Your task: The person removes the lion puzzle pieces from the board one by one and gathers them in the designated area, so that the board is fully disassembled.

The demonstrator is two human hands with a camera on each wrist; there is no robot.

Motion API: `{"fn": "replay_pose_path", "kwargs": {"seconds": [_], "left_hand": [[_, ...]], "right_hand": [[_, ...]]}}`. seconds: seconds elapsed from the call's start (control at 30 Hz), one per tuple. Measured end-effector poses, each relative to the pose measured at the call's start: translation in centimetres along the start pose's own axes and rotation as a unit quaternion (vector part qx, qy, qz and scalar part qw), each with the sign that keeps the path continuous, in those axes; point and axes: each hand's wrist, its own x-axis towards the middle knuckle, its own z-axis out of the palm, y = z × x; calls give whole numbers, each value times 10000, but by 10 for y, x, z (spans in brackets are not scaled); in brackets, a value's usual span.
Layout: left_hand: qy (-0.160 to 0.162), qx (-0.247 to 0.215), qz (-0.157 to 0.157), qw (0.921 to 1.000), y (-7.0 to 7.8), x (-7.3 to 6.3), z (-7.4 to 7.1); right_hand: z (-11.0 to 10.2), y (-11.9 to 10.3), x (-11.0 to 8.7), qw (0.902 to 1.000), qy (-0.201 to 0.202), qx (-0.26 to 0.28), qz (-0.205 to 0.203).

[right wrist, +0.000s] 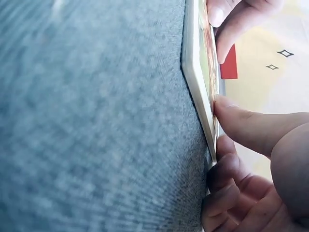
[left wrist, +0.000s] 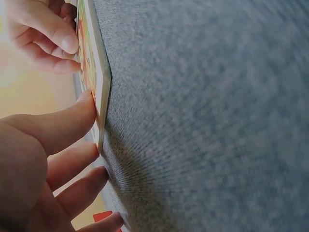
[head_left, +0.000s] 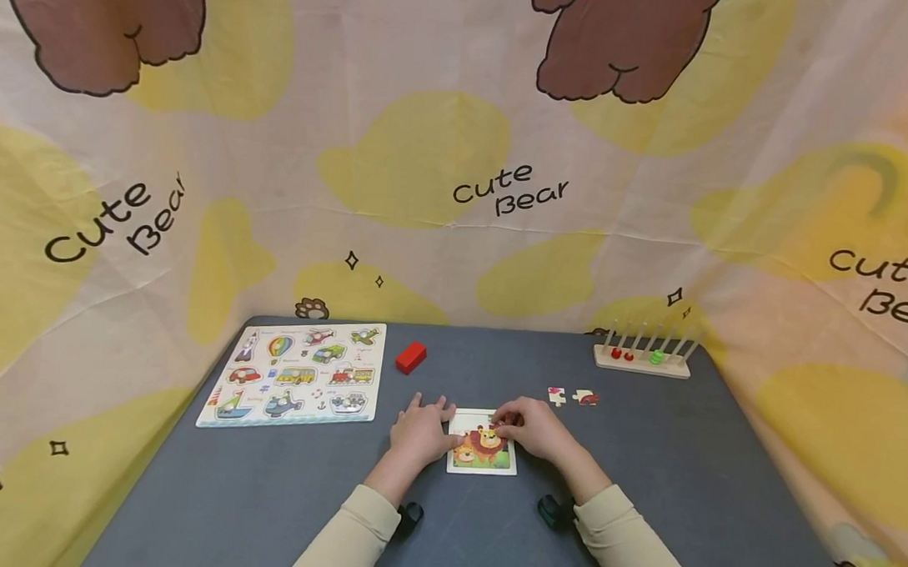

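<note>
- Your lion puzzle (head_left: 485, 461) lies flat in its pale frame at the near middle of the desk (head_left: 266, 510), between your hands.
- Your left hand (head_left: 416, 431) is spread, its thumb touching the puzzle's left side.
- Your right hand (head_left: 541, 430) curls at the upper right; whether it pinches a piece, you cannot tell from here.
- You seem to be seating a piece. Next probably calls for pressing it level, then turning a loose jigsaw piece (head_left: 555, 395) to match; a second loose piece (head_left: 587, 398) lies just beside it, beyond your right hand.
- The desk is dark blue-grey. Far left: a vehicle board (head_left: 373, 347), then a red block (head_left: 410, 357). Far right: a peg stand (head_left: 641, 363).
- A "Cute Bear" cloth (head_left: 399, 148) surrounds you.
</note>
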Motion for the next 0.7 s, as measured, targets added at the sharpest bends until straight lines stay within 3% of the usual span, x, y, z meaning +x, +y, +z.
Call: {"fn": "replay_pose_path", "kwargs": {"seconds": [0.57,0.7], "left_hand": [[15,18,17,10000,-2,1,1],[35,43,60,10000,-2,1,1]], "right_hand": [[3,-5,6,9991,-300,-250,150],[2,-6,5,9993,-203,-186,258]]}}
